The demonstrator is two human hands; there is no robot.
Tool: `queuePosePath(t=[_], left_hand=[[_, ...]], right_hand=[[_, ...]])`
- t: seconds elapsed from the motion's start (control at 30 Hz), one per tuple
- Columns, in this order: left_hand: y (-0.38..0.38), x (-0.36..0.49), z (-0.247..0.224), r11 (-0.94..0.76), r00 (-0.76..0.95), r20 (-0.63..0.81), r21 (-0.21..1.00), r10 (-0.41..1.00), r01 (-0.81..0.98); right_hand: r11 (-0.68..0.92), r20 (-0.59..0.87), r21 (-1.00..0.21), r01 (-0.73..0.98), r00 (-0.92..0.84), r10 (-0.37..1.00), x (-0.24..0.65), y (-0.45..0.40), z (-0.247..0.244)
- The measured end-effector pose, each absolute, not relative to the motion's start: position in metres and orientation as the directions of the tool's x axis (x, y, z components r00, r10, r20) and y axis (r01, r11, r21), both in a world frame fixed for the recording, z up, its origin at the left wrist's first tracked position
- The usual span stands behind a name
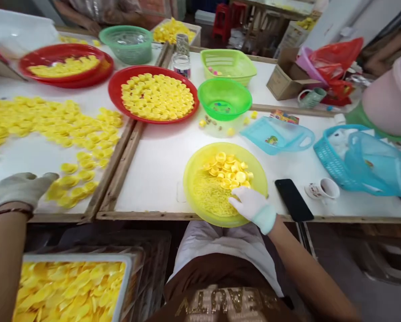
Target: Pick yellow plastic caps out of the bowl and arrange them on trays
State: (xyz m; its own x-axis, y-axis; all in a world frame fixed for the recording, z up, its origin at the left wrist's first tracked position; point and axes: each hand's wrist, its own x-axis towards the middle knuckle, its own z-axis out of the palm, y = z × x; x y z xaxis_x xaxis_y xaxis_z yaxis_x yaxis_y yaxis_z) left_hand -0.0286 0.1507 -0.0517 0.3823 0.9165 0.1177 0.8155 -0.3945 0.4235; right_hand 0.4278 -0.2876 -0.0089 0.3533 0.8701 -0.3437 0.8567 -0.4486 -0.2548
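Observation:
A yellow bowl (190, 179) stands at the table's front edge, with small yellow cups (232, 167) heaped toward its back and fine yellow pieces (212, 199) in front of them. My right hand (250, 205), in a white glove, reaches over the bowl's right side, its fingertips at the cups; whether it grips anything is too small to tell. At the left, my gloved left hand (22, 190) hovers low over the white tabletop with thumb and fingers apart and nothing held. Just right of it lie loose yellow discs (69, 181).
Behind the bowl stand a red tray of yellow cups (156, 96), a green bowl (224, 99) and a blue scoop-shaped basket (277, 134). A black phone (293, 199) and a mug (322, 189) lie right. A crate of yellow pieces (69, 290) is below left. People sit beyond.

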Motion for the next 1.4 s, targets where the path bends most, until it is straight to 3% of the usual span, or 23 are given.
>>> queuePosePath(t=[0.1,0.27,0.37,0.5,0.63,0.77,0.9,0.97,1.03,1.13,1.27,1.4], left_hand=[[0.120,0.029,-0.031,-0.279,0.197,0.291,0.276,0.936,0.920],[0.012,0.189,0.005,-0.754,0.637,0.408,0.280,0.654,0.595],[-0.049,0.274,0.000,-0.885,0.888,0.200,0.314,0.415,0.343],[-0.091,0.343,-0.013,-0.926,0.936,-0.139,0.159,0.323,0.343],[-0.100,0.347,-0.013,-0.936,0.938,-0.174,0.134,0.300,0.324],[-0.108,0.312,-0.010,-0.948,0.966,-0.146,0.204,0.215,0.242],[-0.119,0.291,-0.016,-0.910,0.952,-0.146,0.285,0.271,0.302],[-0.121,0.292,-0.020,-0.895,0.937,-0.122,0.279,0.328,0.349],[-0.121,0.298,-0.023,-0.900,0.935,-0.132,0.254,0.330,0.353],[-0.120,0.304,-0.025,-0.919,0.943,-0.162,0.227,0.292,0.323],[-0.121,0.299,-0.022,-0.897,0.948,-0.110,0.306,0.299,0.319],[-0.123,0.291,-0.020,-0.849,0.946,-0.101,0.418,0.309,0.323]], right_hand=[[-0.457,-0.408,-0.215,0.863,0.346,0.845,0.418,-0.274,-0.010],[-0.373,-0.418,-0.385,0.844,0.201,0.886,0.405,-0.257,-0.025],[-0.312,-0.388,-0.476,0.822,0.122,0.914,0.411,-0.259,-0.030],[-0.271,-0.354,-0.534,0.801,0.078,0.932,0.420,-0.267,-0.029],[-0.261,-0.303,-0.585,0.768,0.092,0.949,0.425,-0.273,-0.024],[-0.274,-0.247,-0.607,0.746,0.151,0.957,0.435,-0.280,-0.019],[-0.311,-0.329,-0.398,0.863,0.182,0.927,0.437,-0.285,-0.009],[-0.338,-0.399,-0.268,0.902,0.215,0.891,0.430,-0.281,-0.004],[-0.349,-0.462,-0.223,0.910,0.216,0.860,0.420,-0.273,-0.003],[-0.350,-0.495,-0.253,0.902,0.190,0.848,0.412,-0.261,-0.010],[-0.310,-0.461,-0.341,0.887,0.129,0.878,0.425,-0.259,-0.019],[-0.254,-0.310,-0.472,0.844,0.110,0.944,0.440,-0.268,-0.008]])
